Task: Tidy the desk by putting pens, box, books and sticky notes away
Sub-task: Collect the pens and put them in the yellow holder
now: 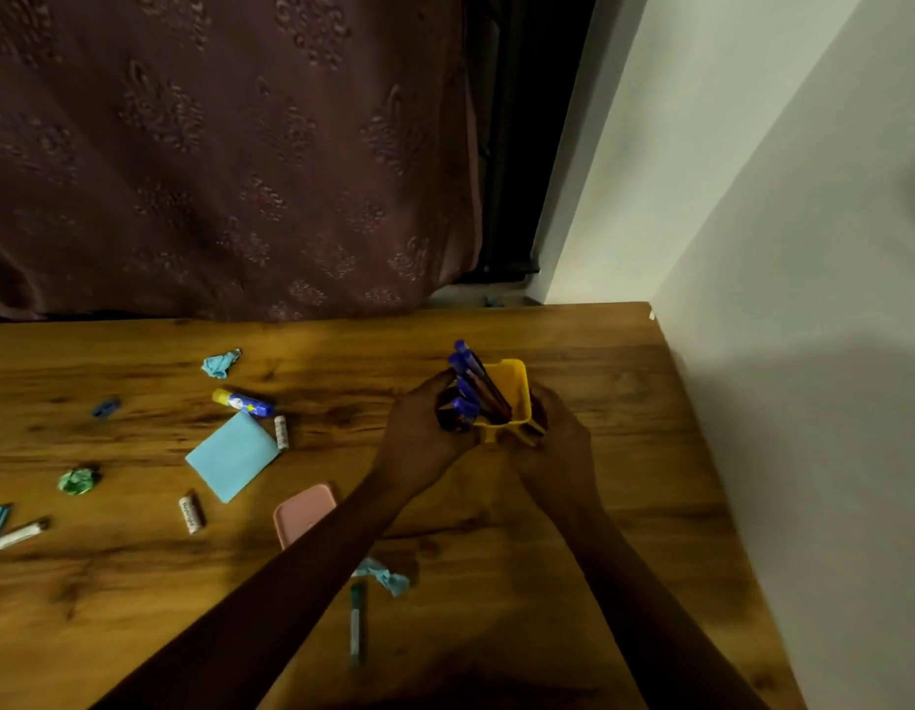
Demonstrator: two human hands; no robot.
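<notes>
A yellow plastic pen holder (514, 386) is gripped from its right side by the right hand (557, 438), fingers curled round its wall, on the far right part of the wooden desk (624, 504). A bundle of blue pens (468, 371), leaning leftward out of it, is clasped in the curled left hand (424, 427).

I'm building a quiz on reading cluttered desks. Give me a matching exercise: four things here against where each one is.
Things: 1 blue pens; 2 glue stick; 3 pink case; 4 green paper ball.
Places: A partly under the left arm; B just beyond the blue sticky-note pad; C in the yellow pen holder held by the right hand, left hand gripping them; D well left of that pad.
Pairs: 1-C, 2-B, 3-A, 4-D.
</notes>
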